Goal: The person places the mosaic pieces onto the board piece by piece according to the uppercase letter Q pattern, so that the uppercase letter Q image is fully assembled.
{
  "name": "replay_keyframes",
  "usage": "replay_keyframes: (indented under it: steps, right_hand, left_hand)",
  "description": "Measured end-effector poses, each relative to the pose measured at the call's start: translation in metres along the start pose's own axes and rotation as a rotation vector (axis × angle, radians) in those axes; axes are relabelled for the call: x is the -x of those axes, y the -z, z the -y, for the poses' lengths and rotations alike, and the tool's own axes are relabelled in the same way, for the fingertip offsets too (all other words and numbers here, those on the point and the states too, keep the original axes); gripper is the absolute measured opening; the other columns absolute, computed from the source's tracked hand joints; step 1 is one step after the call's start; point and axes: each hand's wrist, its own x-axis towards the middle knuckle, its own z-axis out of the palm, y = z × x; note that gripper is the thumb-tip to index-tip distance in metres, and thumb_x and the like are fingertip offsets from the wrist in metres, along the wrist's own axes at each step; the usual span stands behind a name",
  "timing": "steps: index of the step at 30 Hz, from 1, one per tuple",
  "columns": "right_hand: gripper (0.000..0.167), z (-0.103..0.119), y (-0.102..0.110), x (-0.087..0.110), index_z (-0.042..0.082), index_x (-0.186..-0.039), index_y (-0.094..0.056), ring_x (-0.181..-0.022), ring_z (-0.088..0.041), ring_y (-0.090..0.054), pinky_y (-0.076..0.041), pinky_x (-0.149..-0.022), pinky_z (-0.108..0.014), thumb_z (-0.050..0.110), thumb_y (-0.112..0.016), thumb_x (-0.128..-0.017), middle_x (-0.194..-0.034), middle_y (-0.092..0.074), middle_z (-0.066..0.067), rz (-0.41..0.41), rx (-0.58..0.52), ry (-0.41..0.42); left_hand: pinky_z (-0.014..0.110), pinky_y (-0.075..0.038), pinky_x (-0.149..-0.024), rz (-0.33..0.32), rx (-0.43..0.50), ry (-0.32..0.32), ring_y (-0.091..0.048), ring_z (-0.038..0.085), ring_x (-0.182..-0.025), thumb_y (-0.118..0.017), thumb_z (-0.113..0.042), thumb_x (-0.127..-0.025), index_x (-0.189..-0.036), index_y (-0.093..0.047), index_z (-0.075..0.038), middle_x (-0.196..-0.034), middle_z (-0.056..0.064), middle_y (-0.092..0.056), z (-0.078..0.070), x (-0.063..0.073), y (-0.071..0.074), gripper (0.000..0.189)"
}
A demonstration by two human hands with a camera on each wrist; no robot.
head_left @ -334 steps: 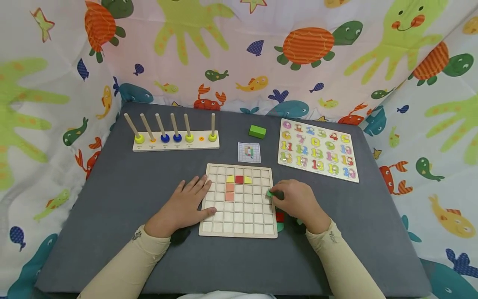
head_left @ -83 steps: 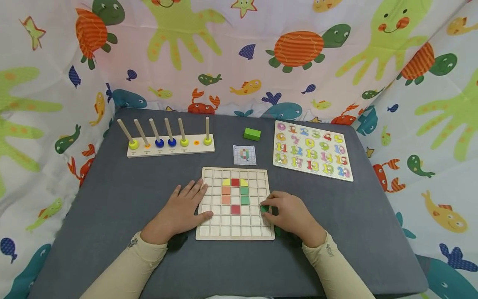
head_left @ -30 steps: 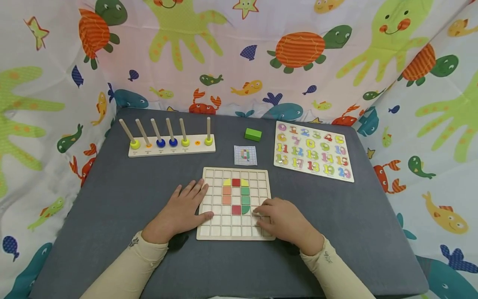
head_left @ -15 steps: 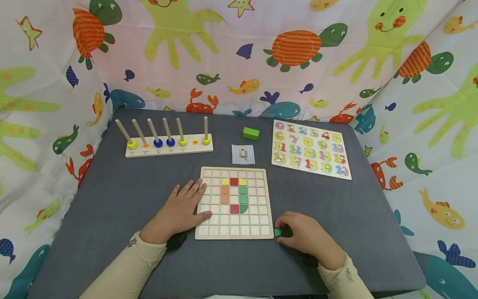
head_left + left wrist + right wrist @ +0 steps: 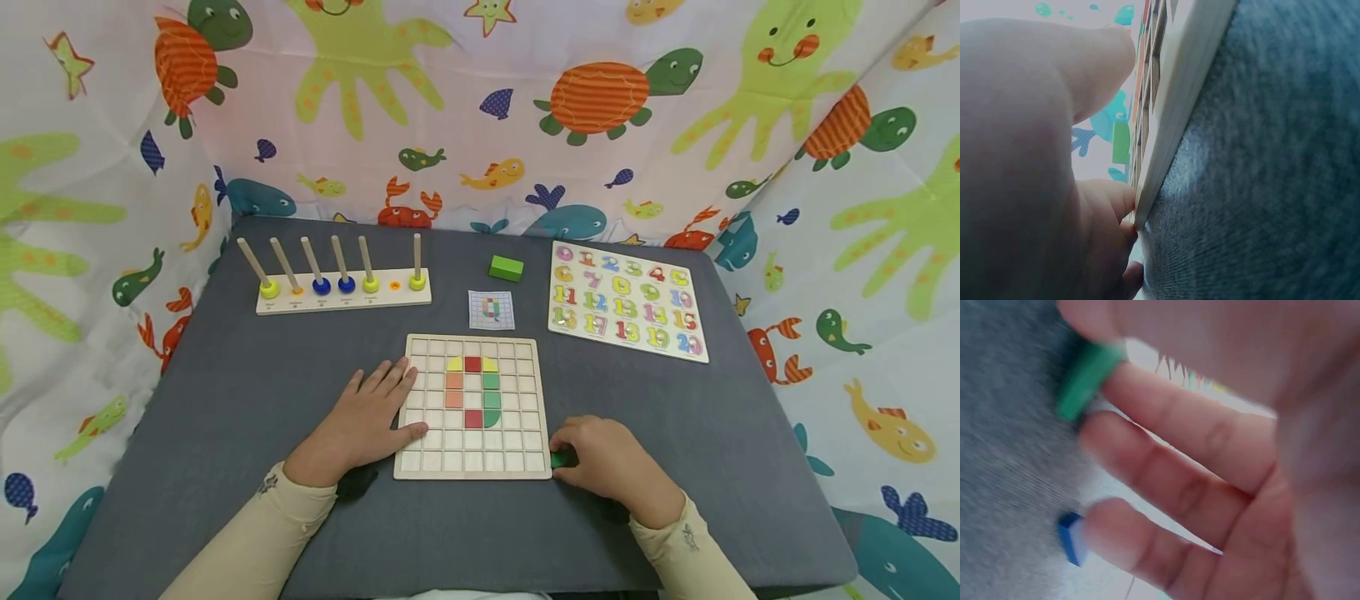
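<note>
Fingers (image 5: 1191, 422) of the right hand (image 5: 611, 462) pinch a green piece (image 5: 1088, 381) just beside the near right corner of a wooden grid board (image 5: 435, 460). The left hand (image 5: 356, 429) rests, straight-fingered, on its left edge; coloured tiles (image 5: 491, 399) sit in it farther off, and a patterned card (image 5: 491, 310) lies beyond.

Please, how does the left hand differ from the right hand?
The left hand lies spread on the left edge of the grid board, while the right hand is by its right edge. The left hand holds no piece; the right hand pinches a green piece. Both have cream sleeves.
</note>
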Motion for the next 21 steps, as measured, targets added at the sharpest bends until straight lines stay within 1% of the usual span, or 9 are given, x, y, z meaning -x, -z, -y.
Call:
replay_keyframes:
  steps: [4,6,9,12,14,17,21]
  right_hand:
    - [0.026,0.000,0.002,0.000,0.022,-0.097,-0.080,-0.075,-0.003,-0.055,-0.054,-0.068,-0.034,0.028,-0.098,-0.078,-0.092,-0.066,0.013,0.031,0.007,-0.014]
    - [0.024,-0.001,0.003,0.000,0.021,-0.096,-0.080,-0.075,-0.004,-0.057,-0.055,-0.067,-0.034,0.025,-0.096,-0.079,-0.092,-0.067,0.012,0.028,0.006,-0.005]
    - [0.020,-0.001,0.004,0.002,0.022,-0.093,-0.080,-0.074,-0.004,-0.058,-0.055,-0.066,-0.033,0.023,-0.094,-0.079,-0.089,-0.068,0.013,0.003,0.027,-0.009]
    - [0.018,0.001,0.007,0.000,0.023,-0.092,-0.081,-0.073,-0.004,-0.058,-0.054,-0.065,-0.033,0.024,-0.093,-0.078,-0.087,-0.068,0.014,-0.043,0.050,-0.012]
    - [0.018,0.003,0.010,-0.004,0.024,-0.092,-0.081,-0.073,-0.004,-0.057,-0.054,-0.064,-0.031,0.024,-0.092,-0.078,-0.086,-0.068,0.015,-0.078,0.056,0.005]
    - [0.018,0.007,0.014,-0.012,0.024,-0.094,-0.082,-0.072,-0.004,-0.055,-0.052,-0.063,-0.030,0.025,-0.092,-0.079,-0.086,-0.069,0.015,-0.118,0.052,0.060]
    - [0.017,0.016,0.018,-0.027,0.022,-0.095,-0.083,-0.070,-0.003,-0.052,-0.048,-0.059,-0.027,0.025,-0.091,-0.081,-0.084,-0.071,0.012,-0.125,0.044,0.118]
  left_hand:
    - [0.068,-0.012,-0.125,-0.004,-0.003,-0.003,-0.017,0.038,-0.161,-0.056,-0.067,-0.103,-0.171,-0.023,-0.008,-0.177,0.013,-0.015,0.001,-0.001,-0.002,0.095]
    - [0.068,-0.011,-0.125,-0.003,-0.004,0.001,-0.016,0.038,-0.162,-0.056,-0.067,-0.103,-0.171,-0.023,-0.009,-0.177,0.012,-0.015,0.001,-0.001,-0.002,0.095]
    - [0.068,-0.011,-0.125,-0.003,-0.002,0.000,-0.016,0.039,-0.162,-0.056,-0.067,-0.104,-0.171,-0.023,-0.008,-0.177,0.013,-0.015,0.000,-0.001,-0.001,0.095]
    - [0.068,-0.012,-0.125,-0.007,-0.001,-0.002,-0.016,0.039,-0.161,-0.056,-0.066,-0.104,-0.171,-0.024,-0.008,-0.177,0.013,-0.015,0.000,-0.001,0.000,0.095]
    - [0.068,-0.012,-0.125,-0.010,-0.001,-0.002,-0.017,0.039,-0.161,-0.057,-0.066,-0.104,-0.171,-0.025,-0.008,-0.177,0.013,-0.016,0.000,-0.001,0.001,0.094]
    - [0.068,-0.012,-0.125,-0.001,-0.005,0.005,-0.016,0.039,-0.162,-0.057,-0.067,-0.103,-0.171,-0.024,-0.008,-0.177,0.013,-0.015,0.000,-0.001,0.001,0.095]
    - [0.068,-0.011,-0.125,0.007,-0.002,0.011,-0.015,0.038,-0.162,-0.057,-0.067,-0.103,-0.171,-0.023,-0.009,-0.178,0.012,-0.014,0.000,-0.002,0.000,0.096]
